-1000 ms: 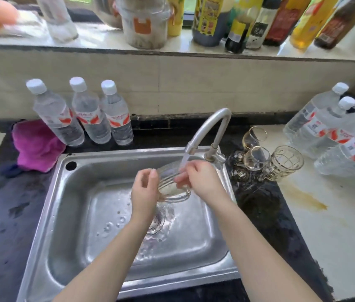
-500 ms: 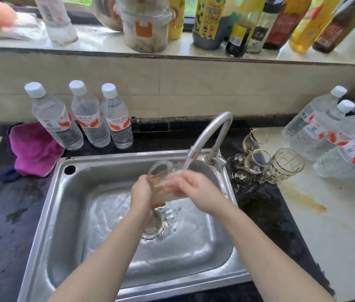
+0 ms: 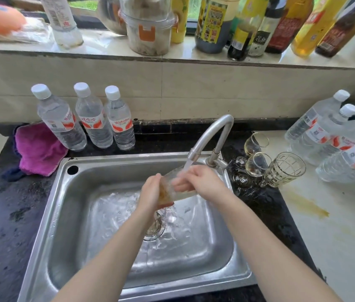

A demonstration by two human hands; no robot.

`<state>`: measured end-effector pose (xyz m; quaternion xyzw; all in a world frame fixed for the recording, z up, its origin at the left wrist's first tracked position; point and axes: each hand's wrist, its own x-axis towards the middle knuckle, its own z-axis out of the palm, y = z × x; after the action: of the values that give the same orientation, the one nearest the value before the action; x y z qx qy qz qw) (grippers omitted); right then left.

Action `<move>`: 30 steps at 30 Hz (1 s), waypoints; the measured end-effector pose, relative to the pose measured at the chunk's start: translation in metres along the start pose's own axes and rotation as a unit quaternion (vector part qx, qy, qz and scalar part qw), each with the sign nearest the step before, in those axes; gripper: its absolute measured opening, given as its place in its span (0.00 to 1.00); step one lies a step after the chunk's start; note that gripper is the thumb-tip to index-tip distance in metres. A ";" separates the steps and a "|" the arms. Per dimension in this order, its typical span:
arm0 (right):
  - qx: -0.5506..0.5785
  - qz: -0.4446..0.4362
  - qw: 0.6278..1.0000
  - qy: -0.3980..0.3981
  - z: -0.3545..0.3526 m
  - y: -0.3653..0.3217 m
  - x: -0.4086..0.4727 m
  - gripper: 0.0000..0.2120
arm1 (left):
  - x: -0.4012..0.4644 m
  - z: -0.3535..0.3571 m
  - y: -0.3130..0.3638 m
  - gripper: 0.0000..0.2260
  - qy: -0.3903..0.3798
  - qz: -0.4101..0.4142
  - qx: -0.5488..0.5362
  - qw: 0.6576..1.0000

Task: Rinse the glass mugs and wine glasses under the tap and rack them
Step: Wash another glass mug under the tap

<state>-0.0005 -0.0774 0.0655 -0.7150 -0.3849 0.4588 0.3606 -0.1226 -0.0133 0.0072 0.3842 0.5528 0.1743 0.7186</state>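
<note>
A clear glass mug (image 3: 173, 187) lies tilted under the running tap (image 3: 210, 136), over the steel sink (image 3: 107, 171). My left hand (image 3: 151, 196) grips its base end. My right hand (image 3: 200, 183) holds the rim end, with fingers reaching inside the mug. Water runs off the mug onto the drain. On the counter right of the tap stand two small wine glasses (image 3: 256, 143) (image 3: 258, 164) and a patterned glass mug (image 3: 285, 168) lying on its side.
Three water bottles (image 3: 95, 117) stand behind the sink, beside a pink cloth (image 3: 38, 149). More water bottles (image 3: 333, 136) lie at the right. A window ledge above holds sauce bottles (image 3: 244, 25) and a jar. The pale counter (image 3: 335, 225) at right has a brown stain.
The mug was turned and lowered a little under the stream, and my right hand's fingers went into its mouth. More water now splashes in the sink.
</note>
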 end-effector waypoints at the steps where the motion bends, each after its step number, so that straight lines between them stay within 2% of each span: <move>1: 0.020 -0.001 1.000 0.012 0.004 -0.001 0.000 0.13 | -0.003 0.003 0.001 0.11 0.029 0.032 0.015 0.999; 3: -0.049 -0.044 0.997 -0.028 0.009 0.001 -0.006 0.11 | -0.001 0.001 0.008 0.11 0.050 0.008 -0.006 0.999; 5: -0.191 -0.082 0.973 -0.102 0.003 0.004 -0.012 0.10 | 0.004 -0.009 0.016 0.08 0.020 -0.052 -0.010 0.998; 6: -0.217 -0.081 0.967 -0.109 -0.002 0.005 -0.010 0.09 | 0.006 -0.012 0.013 0.07 -0.011 -0.075 0.008 0.997; 8: -0.148 -0.046 0.986 -0.059 -0.006 0.005 -0.001 0.08 | 0.003 -0.009 0.007 0.12 -0.043 -0.072 0.052 0.995; 10: -0.046 0.006 0.998 0.039 -0.001 0.005 0.010 0.11 | -0.005 -0.004 0.005 0.12 -0.011 0.013 0.070 0.997; 11: -0.026 0.005 0.998 0.061 0.004 0.006 0.010 0.11 | -0.008 -0.003 0.004 0.11 0.008 0.049 0.071 0.996; 12: -0.020 -0.011 0.998 0.062 0.007 0.009 0.009 0.11 | -0.006 -0.005 0.006 0.12 0.035 0.046 0.064 0.996; 13: -0.043 -0.034 0.998 0.026 0.007 0.008 0.003 0.11 | -0.001 -0.008 0.008 0.11 0.053 0.020 0.052 0.997; 14: -0.085 -0.051 0.994 -0.048 0.005 0.004 -0.005 0.09 | 0.006 -0.015 0.009 0.10 0.045 -0.030 0.042 0.998; 16: -0.139 -0.056 0.976 -0.158 -0.002 0.002 -0.011 0.08 | 0.020 -0.024 0.003 0.10 -0.032 -0.092 0.050 0.994; 18: -0.109 -0.048 0.987 -0.111 -0.003 -0.001 -0.005 0.09 | 0.016 -0.020 -0.003 0.14 -0.059 -0.088 0.035 0.994; 20: -0.012 -0.007 1.000 0.000 0.006 -0.005 0.001 0.12 | 0.005 -0.012 -0.005 0.11 0.018 0.029 0.014 0.999; 21: 0.019 -0.007 1.000 0.015 0.012 -0.005 -0.001 0.12 | 0.003 -0.010 -0.006 0.11 0.058 0.090 0.022 0.994; 22: 0.018 -0.026 0.999 0.004 0.016 -0.004 -0.005 0.11 | 0.002 -0.012 -0.005 0.12 0.082 0.117 0.021 0.990; 23: -0.043 -0.051 0.997 -0.035 0.016 -0.005 -0.010 0.10 | 0.005 -0.015 -0.001 0.13 0.092 0.106 0.014 0.990; 25: -0.190 -0.086 0.970 -0.125 0.011 -0.003 -0.017 0.11 | 0.010 -0.022 0.008 0.12 0.073 0.023 -0.014 0.997; 26: -0.230 -0.085 0.960 -0.131 0.007 -0.001 -0.013 0.11 | 0.008 -0.024 0.009 0.13 0.051 -0.017 -0.019 0.998; 28: -0.196 -0.067 0.976 -0.067 0.006 -0.006 -0.004 0.10 | -0.002 -0.019 0.008 0.12 0.041 -0.010 -0.019 0.999; 30: -0.042 -0.016 0.998 0.032 0.012 -0.010 0.005 0.12 | -0.011 -0.012 0.004 0.10 0.053 0.076 -0.012 0.996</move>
<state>-0.0125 -0.0662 0.0688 -0.7376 -0.4034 0.4131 0.3501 -0.1366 -0.0136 0.0159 0.4072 0.5570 0.2550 0.6774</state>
